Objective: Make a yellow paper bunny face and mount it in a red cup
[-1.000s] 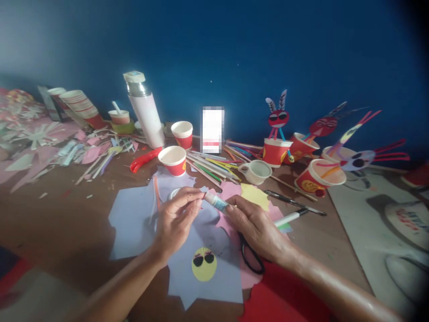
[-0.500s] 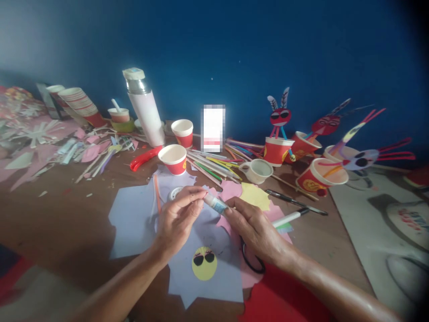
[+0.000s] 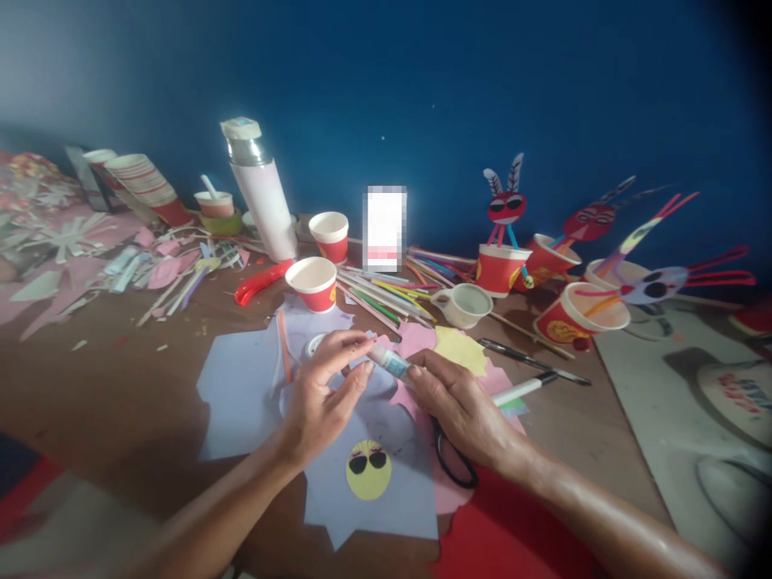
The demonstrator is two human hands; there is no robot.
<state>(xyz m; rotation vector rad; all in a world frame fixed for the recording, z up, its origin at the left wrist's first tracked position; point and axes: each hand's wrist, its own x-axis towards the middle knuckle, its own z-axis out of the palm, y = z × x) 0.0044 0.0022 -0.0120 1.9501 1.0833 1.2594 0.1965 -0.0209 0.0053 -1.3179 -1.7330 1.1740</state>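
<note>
My right hand is closed around the lower end of a small glue stick with a white and blue label, tilted toward the left. At its tip, my left hand is curled with thumb and forefinger close to the end; whatever small thing they hold is hidden. Below both hands, a yellow paper disc with two black eye shapes and pink marks lies on a lilac paper sheet. Black scissor handles show under my right wrist. A white roll of tape is partly covered by my left hand.
Paper cups, a white flask and a red-handled tool stand or lie behind. Coloured sticks, a small cup, and a marker are nearby. Paper figures stand in cups at right; paper scraps cover the left.
My left thumb has dropped away slightly from the forefinger, widening the gap between them. The glue stick has shifted a little to the right, still in my right hand.
</note>
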